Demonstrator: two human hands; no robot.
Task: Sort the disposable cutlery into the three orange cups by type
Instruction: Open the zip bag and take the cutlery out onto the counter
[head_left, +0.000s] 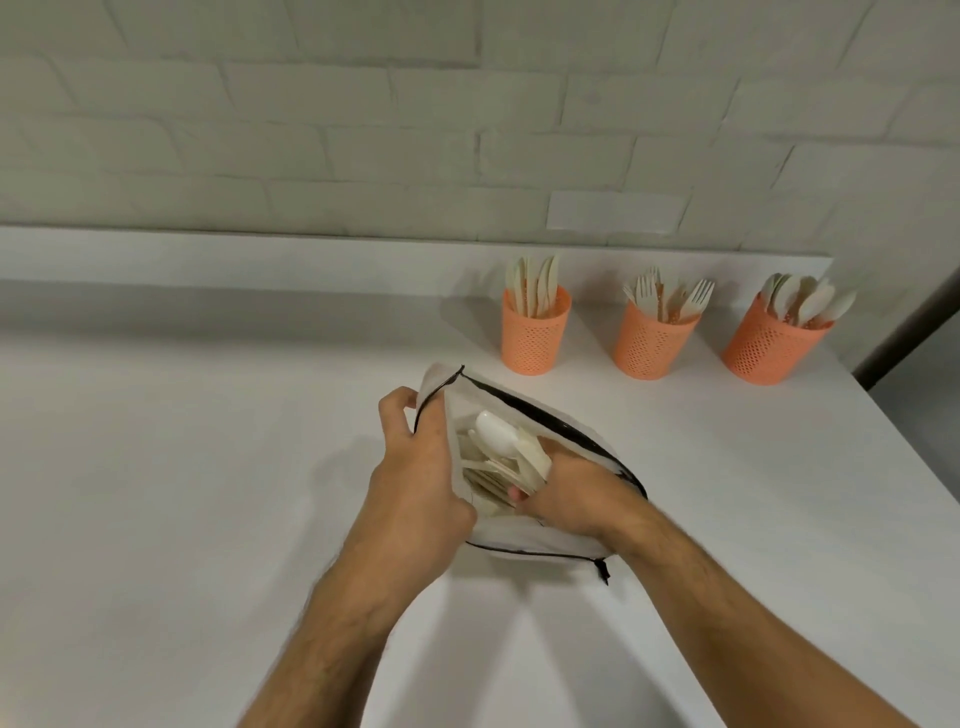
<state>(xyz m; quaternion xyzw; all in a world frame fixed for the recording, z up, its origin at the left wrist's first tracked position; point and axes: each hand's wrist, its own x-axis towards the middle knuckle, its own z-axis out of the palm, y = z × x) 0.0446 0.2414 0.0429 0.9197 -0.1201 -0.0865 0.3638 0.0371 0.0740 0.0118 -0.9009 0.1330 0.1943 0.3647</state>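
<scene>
The left hand (415, 467) is pinching the rim of the zip pouch (540, 415) on the worktop (182, 467), holding it agape. The right hand (571, 493) is curling around a cutlery bundle (498, 457) inside. Pulling several mixed pieces together is risking a spill or missorting into the orange cups (535, 338).

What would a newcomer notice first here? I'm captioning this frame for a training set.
Both hands work a white zip pouch at centre: the left hand holds its edge open while the right hand reaches among the pale cutlery inside. Behind, near the wall, three orange cups stand in a row holding knives, forks and spoons.
</scene>
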